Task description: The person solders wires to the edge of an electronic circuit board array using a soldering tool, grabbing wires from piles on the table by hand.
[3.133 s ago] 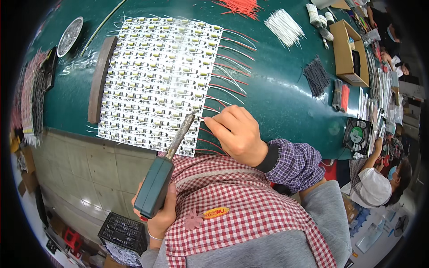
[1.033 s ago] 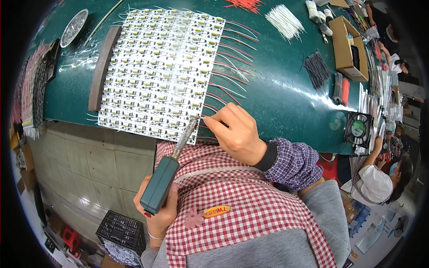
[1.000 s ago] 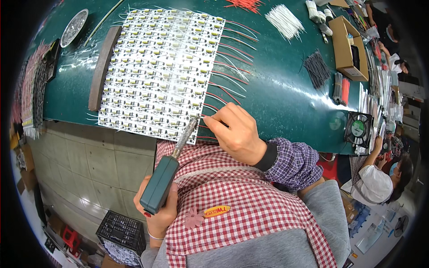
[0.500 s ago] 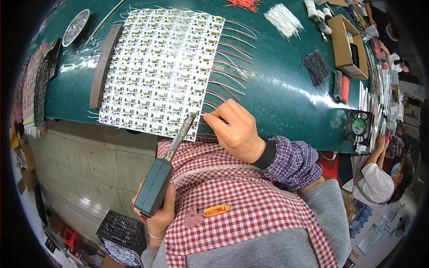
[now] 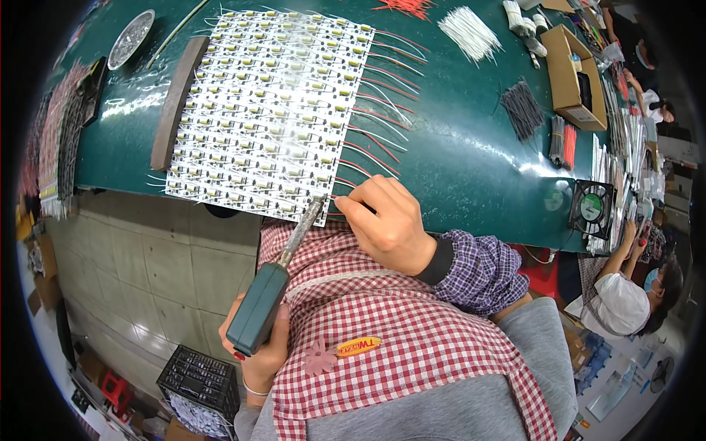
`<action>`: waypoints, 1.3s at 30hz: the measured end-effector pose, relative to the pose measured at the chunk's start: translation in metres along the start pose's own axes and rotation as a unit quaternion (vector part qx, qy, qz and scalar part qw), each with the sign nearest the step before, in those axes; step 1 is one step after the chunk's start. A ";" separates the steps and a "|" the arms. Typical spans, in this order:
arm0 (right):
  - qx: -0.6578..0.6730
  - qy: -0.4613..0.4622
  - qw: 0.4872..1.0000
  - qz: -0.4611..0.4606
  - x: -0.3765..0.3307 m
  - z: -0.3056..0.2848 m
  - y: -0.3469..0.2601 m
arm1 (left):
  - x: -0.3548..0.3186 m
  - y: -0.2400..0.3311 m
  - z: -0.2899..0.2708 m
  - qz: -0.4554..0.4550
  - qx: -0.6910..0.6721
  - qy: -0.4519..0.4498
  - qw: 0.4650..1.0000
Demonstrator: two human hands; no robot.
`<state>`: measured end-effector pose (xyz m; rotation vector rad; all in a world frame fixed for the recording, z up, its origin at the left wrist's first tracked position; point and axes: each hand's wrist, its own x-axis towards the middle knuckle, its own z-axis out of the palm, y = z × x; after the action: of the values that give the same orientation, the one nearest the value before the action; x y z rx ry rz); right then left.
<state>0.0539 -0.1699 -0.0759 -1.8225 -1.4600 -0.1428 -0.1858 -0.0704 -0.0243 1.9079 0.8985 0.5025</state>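
My left hand is closed around the dark green handle of a soldering gun. Its metal tip rests at the right edge of a large white circuit board panel, close to the near right corner. Beside that tip, my right hand pinches a thin red wire at the board's edge, thumb and forefinger together. Rows of small components cover the panel. Pairs of red and white wires stick out along its right side, and short white leads poke out on the left.
A dark bar lies along the panel's left edge, near a metal dish. To the right are white wires, black wires, a cardboard box and a fan. A black crate stands on the floor. Another person sits at right.
My right hand has come slightly nearer along the panel's right edge, toward the near corner. The soldering tip has moved a little the same way. Both hands keep their grip.
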 end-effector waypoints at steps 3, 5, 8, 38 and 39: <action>-0.001 -0.003 1.000 -0.003 -0.001 0.001 0.000 | 0.000 0.000 0.000 0.002 0.000 -0.010 1.000; -0.003 -0.005 1.000 -0.002 -0.001 0.001 -0.001 | 0.002 0.003 0.000 0.012 0.015 -0.021 1.000; -0.007 -0.008 1.000 0.000 -0.001 0.000 -0.002 | 0.001 0.002 -0.002 0.022 0.038 -0.027 0.999; -0.282 0.075 0.944 0.155 0.086 -0.068 0.228 | -0.014 -0.040 0.005 0.000 -0.033 0.051 0.998; -0.304 0.074 0.938 0.148 0.086 -0.066 0.233 | -0.013 -0.039 0.005 0.011 -0.017 0.048 0.999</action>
<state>0.3094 -0.1521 -0.1000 -2.4392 -1.0807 -0.6223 -0.2058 -0.0719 -0.0607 1.8781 0.9269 0.6235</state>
